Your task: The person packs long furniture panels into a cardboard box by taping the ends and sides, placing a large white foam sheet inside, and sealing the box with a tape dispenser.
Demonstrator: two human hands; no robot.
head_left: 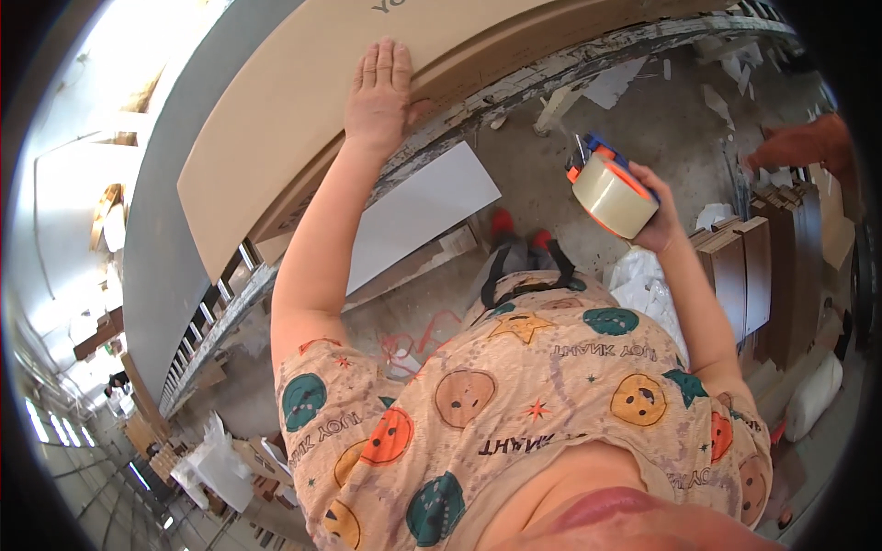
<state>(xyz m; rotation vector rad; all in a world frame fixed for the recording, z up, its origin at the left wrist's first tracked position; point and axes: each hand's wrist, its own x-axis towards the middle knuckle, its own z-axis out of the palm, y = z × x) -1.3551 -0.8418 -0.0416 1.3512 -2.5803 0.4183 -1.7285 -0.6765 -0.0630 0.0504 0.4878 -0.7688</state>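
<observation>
My left hand [378, 103] lies flat on the top of a long brown cardboard box [266, 138], its fingers stretched out and nearly together. The box rests on a roller conveyor [220, 298]. Held out to the right, away from the box, is a tape dispenser [611, 188] with a wide roll of clear tape, orange rims and blue parts. My right hand [657, 211] is closed around it, and some of its fingers are hidden behind the roll. The dispenser's cutting end points up and left.
A white panel [423, 216] sits below the conveyor's near edge. Paper scraps [616, 83] litter the concrete floor. Brown and white boards [735, 275] stand at the right beside a white plastic bag [643, 289]. Another person's arm [804, 145] shows at the far right.
</observation>
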